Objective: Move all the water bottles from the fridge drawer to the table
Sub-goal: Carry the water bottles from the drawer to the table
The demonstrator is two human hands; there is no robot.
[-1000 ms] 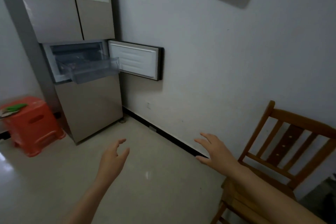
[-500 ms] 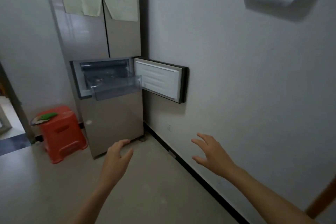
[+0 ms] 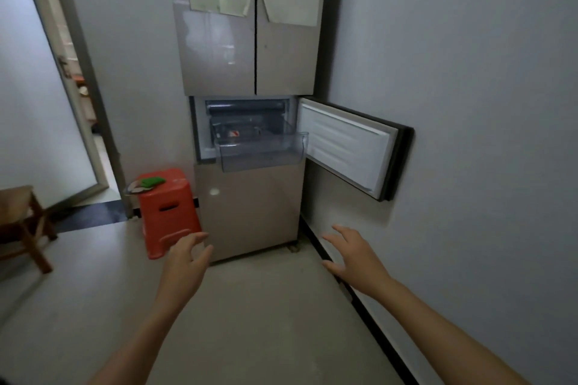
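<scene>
A tall beige fridge (image 3: 250, 50) stands ahead against the right wall. Its middle compartment door (image 3: 347, 147) is swung open to the right, and a clear plastic drawer (image 3: 261, 153) is pulled out. Inside the drawer, something with a red and white label (image 3: 233, 133) shows dimly; the bottles are too dark to make out. My left hand (image 3: 186, 262) and my right hand (image 3: 356, 255) reach forward, empty, with relaxed fingers, well short of the fridge.
An orange plastic stool (image 3: 169, 212) with a green item on top stands left of the fridge. A wooden stool (image 3: 22, 222) is at the far left, beside an open doorway (image 3: 78, 87). The white wall (image 3: 469, 134) runs close along my right.
The view has turned left and moved closer to the fridge, which is now centred. The wooden chair at right has left the view. Both hands stay out front, empty.
</scene>
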